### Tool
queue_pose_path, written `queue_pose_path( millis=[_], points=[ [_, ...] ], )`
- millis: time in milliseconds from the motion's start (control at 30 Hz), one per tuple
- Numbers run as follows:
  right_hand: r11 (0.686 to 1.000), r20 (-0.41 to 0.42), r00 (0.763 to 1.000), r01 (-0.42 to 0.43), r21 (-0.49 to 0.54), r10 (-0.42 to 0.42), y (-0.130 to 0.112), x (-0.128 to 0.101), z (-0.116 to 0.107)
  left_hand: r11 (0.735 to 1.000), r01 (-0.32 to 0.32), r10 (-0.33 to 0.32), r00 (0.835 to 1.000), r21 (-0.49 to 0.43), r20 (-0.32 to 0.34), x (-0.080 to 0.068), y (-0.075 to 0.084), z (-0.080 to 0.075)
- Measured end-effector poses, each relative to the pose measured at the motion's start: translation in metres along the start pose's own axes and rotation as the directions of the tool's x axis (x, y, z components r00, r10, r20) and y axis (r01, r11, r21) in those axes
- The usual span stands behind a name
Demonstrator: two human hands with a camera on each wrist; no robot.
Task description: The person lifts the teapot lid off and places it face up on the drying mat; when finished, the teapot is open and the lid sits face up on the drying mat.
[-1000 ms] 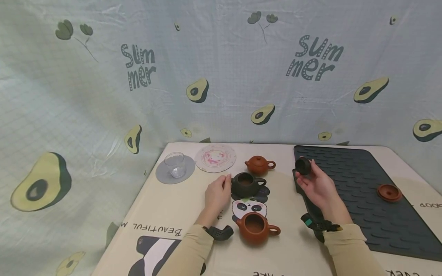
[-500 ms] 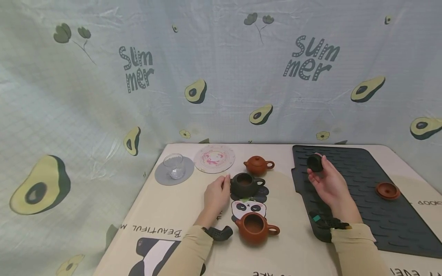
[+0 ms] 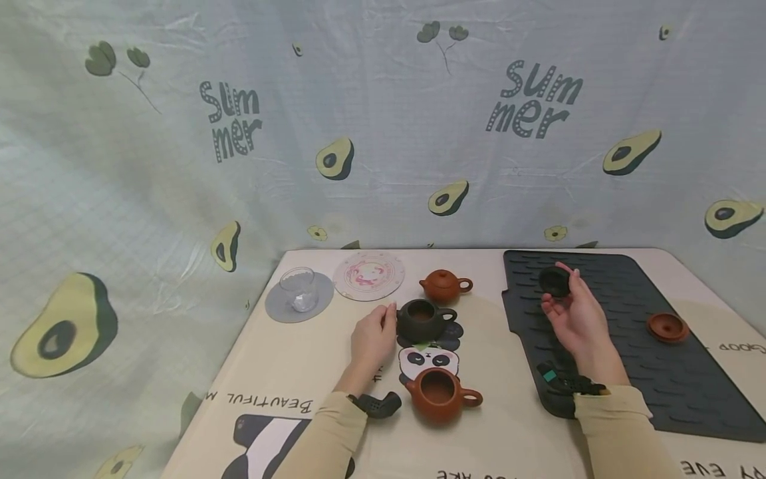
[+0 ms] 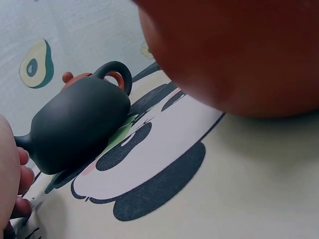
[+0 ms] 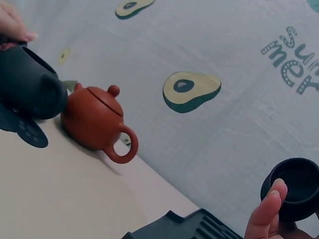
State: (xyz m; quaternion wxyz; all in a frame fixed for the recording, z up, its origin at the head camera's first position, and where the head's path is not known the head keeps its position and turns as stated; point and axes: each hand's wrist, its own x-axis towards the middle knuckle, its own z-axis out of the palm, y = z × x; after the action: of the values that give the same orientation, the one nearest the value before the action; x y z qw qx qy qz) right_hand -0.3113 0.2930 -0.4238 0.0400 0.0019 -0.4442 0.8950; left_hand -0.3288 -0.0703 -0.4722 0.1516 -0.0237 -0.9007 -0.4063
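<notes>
My left hand (image 3: 372, 340) pinches the spout of a black teapot (image 3: 422, 324), which stands lidless on the panda-print cloth. The left wrist view shows its fingers (image 4: 24, 181) at that spout. Over the dark mat, my right hand (image 3: 577, 319) holds a small black teapot lid (image 3: 554, 282) up between thumb and fingers. Its hollow underside (image 5: 299, 179) shows in the right wrist view. Nearer the person is a lidless reddish-brown teapot (image 3: 439, 398), large and close in the left wrist view. Behind the black teapot sits a smaller orange-brown teapot (image 3: 443, 286) with its lid on.
The dark ridged mat (image 3: 640, 392) covers the table's right side, with a reddish-brown lid (image 3: 667, 327) lying on it. At the far left, a clear glass cup (image 3: 299, 293) stands on a grey round coaster (image 3: 276, 311). Beside it lies a pink-patterned round coaster (image 3: 369, 276).
My right hand has moved right with the black lid, further over the mat, and turned the lid. My left hand stays at the black teapot's spout.
</notes>
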Motion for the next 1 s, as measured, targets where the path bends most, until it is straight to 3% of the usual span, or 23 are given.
queue_pose_path(
  millis=[300, 467, 600, 767, 1000],
  points=[
    [0.997, -0.08, 0.997, -0.016, 0.077, 0.022, -0.0045, -0.0025, -0.0037, 1.0, 0.001, -0.001, 1.0, -0.001, 0.002, -0.0013, -0.0021, -0.0001],
    [0.998, -0.095, 0.994, 0.049, -0.041, -0.053, -0.0036, 0.0001, -0.0036, 1.0, 0.006, -0.006, 1.0, -0.004, 0.008, -0.0007, 0.0001, -0.0011],
    [0.991, -0.164, 0.983, 0.063, -0.122, -0.083, -0.0026, 0.0021, -0.0034, 1.0, 0.003, -0.003, 1.0, -0.006, 0.0, -0.0002, 0.0011, -0.0018],
    [0.973, -0.295, 0.951, 0.023, -0.229, -0.092, -0.002, 0.0019, -0.0025, 1.0, -0.002, 0.002, 1.0, -0.006, -0.002, -0.0006, 0.001, -0.0009],
    [0.939, -0.465, 0.88, -0.072, -0.336, -0.099, -0.0033, 0.0029, -0.0017, 1.0, 0.003, -0.003, 1.0, -0.005, 0.002, -0.0012, 0.0016, -0.0013]
  ],
)
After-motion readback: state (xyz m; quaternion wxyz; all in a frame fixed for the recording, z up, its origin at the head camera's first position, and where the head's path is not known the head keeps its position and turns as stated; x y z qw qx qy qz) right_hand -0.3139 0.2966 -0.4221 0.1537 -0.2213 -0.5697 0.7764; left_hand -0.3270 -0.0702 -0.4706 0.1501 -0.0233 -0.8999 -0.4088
